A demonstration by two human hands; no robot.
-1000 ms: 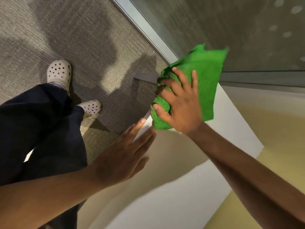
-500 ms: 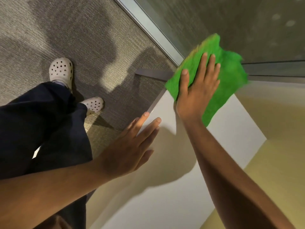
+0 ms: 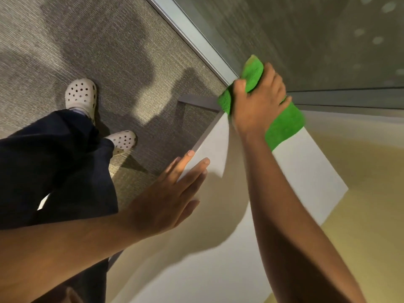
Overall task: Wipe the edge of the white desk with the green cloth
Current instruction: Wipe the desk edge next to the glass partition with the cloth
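The white desk fills the lower right, its left edge running up to a far corner. At that corner my right hand grips the bunched green cloth, fingers curled around it, with one end of the cloth sticking up past my knuckles. The cloth covers the corner and hangs slightly over the desk's edge. My left hand lies flat on the desk beside its left edge, fingers spread and holding nothing.
A glass partition with a metal frame runs behind the desk. Grey carpet lies to the left. My legs in dark trousers and pale clogs stand close to the desk edge.
My right hand went from pressing the cloth flat at the corner to closing around it and bunching it, shifted slightly farther along the edge. My left hand stayed flat.
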